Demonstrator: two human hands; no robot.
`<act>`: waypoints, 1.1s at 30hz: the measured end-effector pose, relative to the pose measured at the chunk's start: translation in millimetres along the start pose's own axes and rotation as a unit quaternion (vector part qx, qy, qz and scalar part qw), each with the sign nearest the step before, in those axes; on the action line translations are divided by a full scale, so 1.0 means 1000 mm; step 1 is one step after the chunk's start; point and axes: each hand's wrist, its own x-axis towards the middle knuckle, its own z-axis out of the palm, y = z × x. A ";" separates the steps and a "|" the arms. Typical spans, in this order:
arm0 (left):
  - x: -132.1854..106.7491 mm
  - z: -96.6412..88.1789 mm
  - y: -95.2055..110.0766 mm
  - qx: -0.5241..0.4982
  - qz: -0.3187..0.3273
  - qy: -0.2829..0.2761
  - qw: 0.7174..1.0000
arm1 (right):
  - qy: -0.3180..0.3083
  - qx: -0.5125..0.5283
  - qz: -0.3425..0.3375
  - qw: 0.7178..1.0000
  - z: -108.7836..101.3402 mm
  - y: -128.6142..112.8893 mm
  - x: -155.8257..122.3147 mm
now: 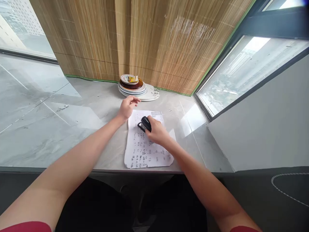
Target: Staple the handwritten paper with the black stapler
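Observation:
My right hand (157,129) grips a black stapler (145,123) over the upper middle of a white paper (136,151) covered in handwriting. The stapler points to the left, its jaws parted at the front. Whether it touches the paper, I cannot tell. At the paper's upper left corner is my left hand (127,107), with loosely bent fingers apart and nothing visible in them. Just beyond those fingers stands a stack of plates (132,91). My right hand and forearm hide part of the paper's right side.
A small yellow packet (132,79) lies on the topmost plate. Behind the plates hangs a bamboo blind (149,42). The grey marble-look ledge (79,129) ends in front of my legs. A window (231,80) and white wall (260,122) bound the right side.

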 end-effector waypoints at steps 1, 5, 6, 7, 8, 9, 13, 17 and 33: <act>0.002 -0.001 -0.001 -0.009 -0.003 0.025 1.000 | 0.007 -0.003 0.027 1.000 -0.003 0.007 -0.007; 0.006 -0.002 -0.003 -0.046 -0.043 0.057 0.996 | 0.016 -0.007 0.095 0.995 -0.031 0.046 -0.035; 0.006 -0.002 -0.003 -0.047 -0.051 0.056 0.996 | 0.019 -0.012 0.112 0.993 -0.037 0.053 -0.040; 0.007 -0.001 -0.002 -0.046 -0.057 0.056 0.996 | 0.018 -0.014 0.126 0.992 -0.043 0.058 -0.044; 0.006 0.000 -0.001 -0.044 -0.061 0.057 0.996 | 0.014 -0.016 0.136 0.990 -0.049 0.061 -0.047; 0.006 0.000 0.001 -0.041 -0.063 0.057 0.996 | 0.007 -0.016 0.142 0.990 -0.054 0.063 -0.049; 0.005 0.001 0.004 -0.046 -0.073 0.059 0.994 | -0.070 0.030 0.138 0.987 -0.082 0.074 -0.042; 0.007 -0.002 0.003 -0.074 -0.078 0.073 0.991 | 0.008 0.074 0.096 0.993 -0.093 0.100 -0.010; 0.025 -0.054 0.038 -0.401 -0.128 0.128 0.898 | -0.003 -0.164 0.020 0.986 0.064 0.004 0.113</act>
